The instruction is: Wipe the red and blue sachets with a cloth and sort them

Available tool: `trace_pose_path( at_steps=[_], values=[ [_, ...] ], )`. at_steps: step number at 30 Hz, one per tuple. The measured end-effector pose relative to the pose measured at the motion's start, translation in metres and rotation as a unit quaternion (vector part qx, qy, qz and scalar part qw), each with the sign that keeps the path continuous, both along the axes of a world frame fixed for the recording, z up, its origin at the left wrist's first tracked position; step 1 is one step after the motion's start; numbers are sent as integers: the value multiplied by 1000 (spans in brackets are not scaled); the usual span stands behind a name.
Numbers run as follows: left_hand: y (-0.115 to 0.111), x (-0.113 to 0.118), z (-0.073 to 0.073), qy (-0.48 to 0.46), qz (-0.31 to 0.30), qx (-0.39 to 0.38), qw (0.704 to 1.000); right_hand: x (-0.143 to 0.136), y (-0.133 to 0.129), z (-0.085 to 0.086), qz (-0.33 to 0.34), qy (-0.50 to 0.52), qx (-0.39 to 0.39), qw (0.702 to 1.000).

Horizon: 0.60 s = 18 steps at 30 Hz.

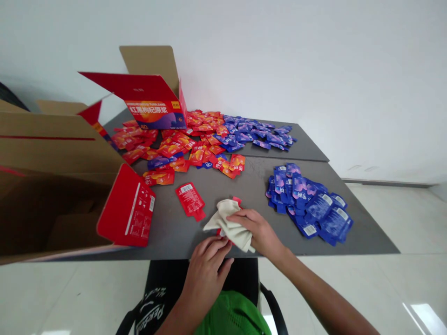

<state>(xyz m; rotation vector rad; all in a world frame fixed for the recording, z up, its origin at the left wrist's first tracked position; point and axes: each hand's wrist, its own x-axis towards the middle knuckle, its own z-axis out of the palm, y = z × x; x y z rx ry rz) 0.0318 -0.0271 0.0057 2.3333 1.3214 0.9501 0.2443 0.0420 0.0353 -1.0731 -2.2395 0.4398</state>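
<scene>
My right hand [259,229] is closed on a cream cloth [228,222], bunched up and pressed against the table near its front edge. Under the cloth lies a red sachet [237,200], mostly covered, with only bits of its edges showing. My left hand [210,260] pins the near end of that sachet with its fingertips, just left of the cloth. Another red sachet [190,199] with a white barcode label lies flat to the left, its narrow spout end pointing toward me.
A large open carton [132,214] fills the left side. A red printed box [157,109] with raised flaps stands behind it. Orange-red sachets [171,146] and blue sachets [254,131] are heaped along the back. Another blue sachet pile [310,202] lies at the right.
</scene>
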Motion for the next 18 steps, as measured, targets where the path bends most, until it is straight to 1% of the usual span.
trace_pose_path(
  at_steps=[2,4,6,8,11,13,15,18],
  values=[
    [0,0,-1,-5,-3,17,1000,9,29,0,-46,-9,9,999],
    [1,-1,1,-5,-1,26,1000,20,51,6,-79,-15,25,996],
    [5,-2,6,-2,-4,22,1000,30,57,14,-113,2,48,992],
    [15,-2,14,4,-6,7,1000,38,45,19,-161,47,75,983],
    [42,3,22,12,14,-1,1000,48,6,15,-237,125,96,959],
    [65,11,22,10,43,17,999,55,-21,5,-282,151,92,943],
    [86,20,18,31,78,28,996,59,-43,-7,-321,176,92,926],
    [106,35,17,71,121,25,990,61,-64,-21,-369,210,80,902]
  ],
)
